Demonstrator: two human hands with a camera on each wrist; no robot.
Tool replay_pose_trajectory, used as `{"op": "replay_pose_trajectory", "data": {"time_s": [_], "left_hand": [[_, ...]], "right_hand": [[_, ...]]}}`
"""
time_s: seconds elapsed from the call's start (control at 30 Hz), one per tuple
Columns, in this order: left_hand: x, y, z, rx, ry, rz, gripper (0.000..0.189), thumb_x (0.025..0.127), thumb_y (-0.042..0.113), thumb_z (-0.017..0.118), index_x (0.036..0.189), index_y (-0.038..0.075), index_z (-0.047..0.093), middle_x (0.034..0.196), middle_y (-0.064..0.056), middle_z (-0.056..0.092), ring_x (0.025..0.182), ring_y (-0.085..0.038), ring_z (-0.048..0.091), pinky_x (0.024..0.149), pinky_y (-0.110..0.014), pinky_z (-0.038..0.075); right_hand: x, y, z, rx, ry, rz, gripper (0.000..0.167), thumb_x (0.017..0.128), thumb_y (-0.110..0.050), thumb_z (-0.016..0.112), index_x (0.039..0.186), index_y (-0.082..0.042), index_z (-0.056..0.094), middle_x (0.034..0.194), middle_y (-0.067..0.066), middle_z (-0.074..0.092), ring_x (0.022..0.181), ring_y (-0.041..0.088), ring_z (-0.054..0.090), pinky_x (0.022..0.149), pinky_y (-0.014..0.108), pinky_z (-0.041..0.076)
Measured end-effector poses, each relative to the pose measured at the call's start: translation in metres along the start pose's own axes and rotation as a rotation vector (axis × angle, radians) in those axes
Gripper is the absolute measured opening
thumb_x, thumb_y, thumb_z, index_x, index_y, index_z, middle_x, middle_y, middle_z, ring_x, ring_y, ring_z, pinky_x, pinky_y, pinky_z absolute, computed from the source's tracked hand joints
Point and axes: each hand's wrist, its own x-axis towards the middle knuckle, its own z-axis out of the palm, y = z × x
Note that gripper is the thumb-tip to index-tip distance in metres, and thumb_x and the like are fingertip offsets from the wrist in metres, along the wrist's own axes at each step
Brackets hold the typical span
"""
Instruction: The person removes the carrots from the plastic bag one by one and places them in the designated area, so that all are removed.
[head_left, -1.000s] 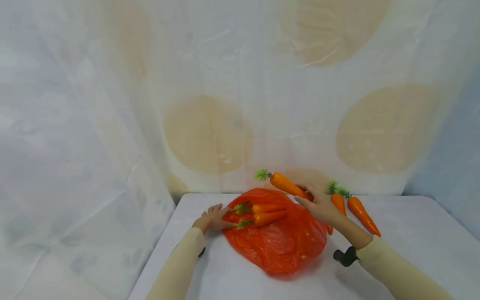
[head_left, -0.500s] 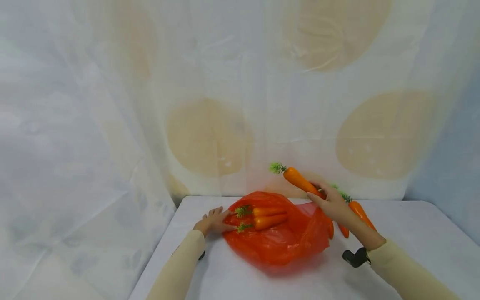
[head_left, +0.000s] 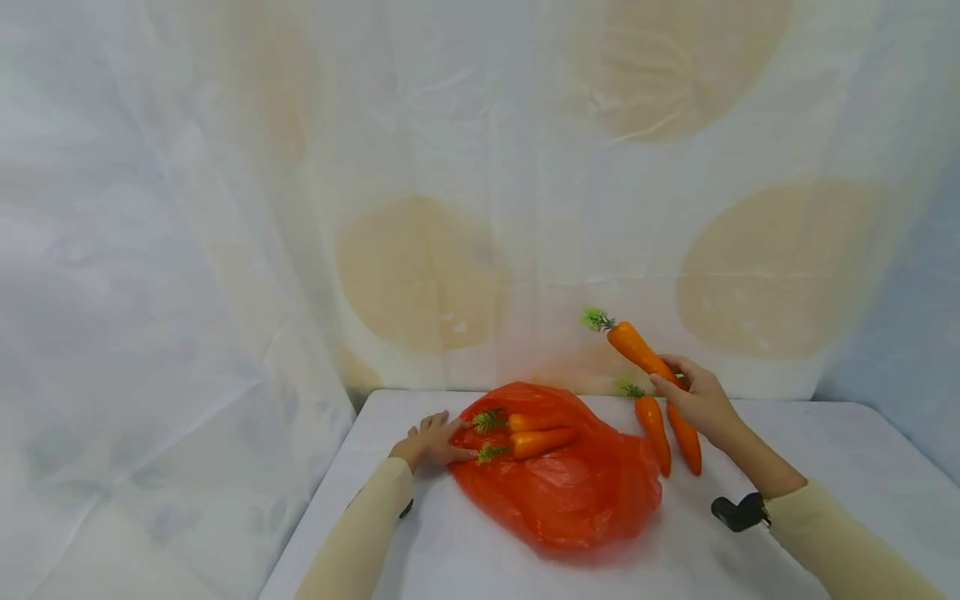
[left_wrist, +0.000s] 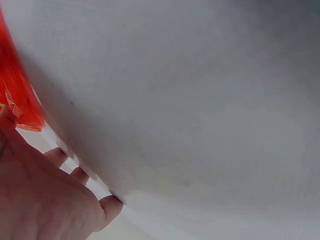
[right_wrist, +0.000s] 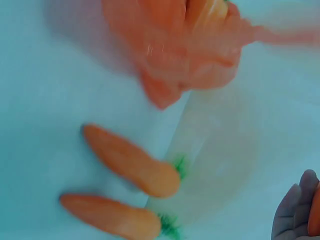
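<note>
My right hand (head_left: 703, 402) grips an orange carrot (head_left: 633, 343) by its narrow end, its green top pointing up and left, raised over the table to the right of the bag. Only a sliver of that carrot (right_wrist: 315, 217) shows in the right wrist view. A crumpled red plastic bag (head_left: 577, 492) lies mid-table, with two carrots (head_left: 542, 442) on it or in its mouth. My left hand (head_left: 435, 442) rests at the bag's left edge, fingers spread, by the green tops. In the left wrist view, a fingertip of this hand (left_wrist: 45, 200) touches the bag (left_wrist: 20, 95).
Two more carrots, one nearer the bag (head_left: 652, 435) and one beside it (head_left: 684, 437), lie below my right hand. My right forearm hides some of the table (head_left: 847, 442) behind it. A pale cloth with tan circles (head_left: 555, 208) hangs at the table's back edge.
My right hand has moved right with the carrot, away from above the bag. The loose carrots nearest the bag have come into fuller view. My left hand has stayed at the bag's edge.
</note>
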Motion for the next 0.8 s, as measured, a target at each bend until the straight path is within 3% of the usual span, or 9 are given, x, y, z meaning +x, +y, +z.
{"op": "replay_pose_trajectory", "data": {"time_s": [0.2,0.47,0.67,0.8], "left_hand": [[0.002,-0.002,0.0,-0.004,0.008,-0.008,0.078,0.081,0.068,0.065,0.149,0.037,0.041,0.165,-0.008,0.017,0.149,-0.037,0.015,0.116,-0.069,0.012],[0.004,-0.003,0.002,0.0,0.016,-0.017,0.074,0.082,0.064,0.066,0.147,0.038,0.043,0.165,-0.006,0.017,0.149,-0.039,0.016,0.113,-0.072,0.018],[-0.007,0.002,-0.004,0.019,0.009,0.013,0.073,0.083,0.067,0.064,0.147,0.038,0.043,0.165,-0.008,0.019,0.148,-0.039,0.017,0.114,-0.07,0.018],[-0.011,0.004,-0.007,0.031,0.015,0.022,0.074,0.083,0.068,0.063,0.147,0.038,0.043,0.164,-0.009,0.021,0.148,-0.038,0.019,0.114,-0.069,0.018]], "right_hand": [[0.0,0.018,-0.013,-0.037,-0.003,0.073,0.064,0.101,-0.044,0.052,0.144,0.002,0.041,0.126,0.025,0.053,0.093,0.027,0.059,0.069,0.018,0.055],[-0.007,0.053,-0.028,-0.126,0.027,0.136,0.061,0.103,-0.039,0.049,0.143,0.007,0.04,0.129,0.031,0.051,0.099,0.037,0.058,0.066,0.017,0.052],[-0.015,0.073,-0.041,-0.169,0.039,0.213,0.063,0.104,-0.037,0.047,0.142,0.012,0.036,0.131,0.036,0.046,0.103,0.043,0.055,0.078,0.041,0.058],[-0.02,0.085,-0.05,-0.172,0.057,0.266,0.065,0.104,-0.037,0.046,0.142,0.014,0.033,0.13,0.037,0.044,0.102,0.045,0.057,0.076,0.04,0.059]]}}
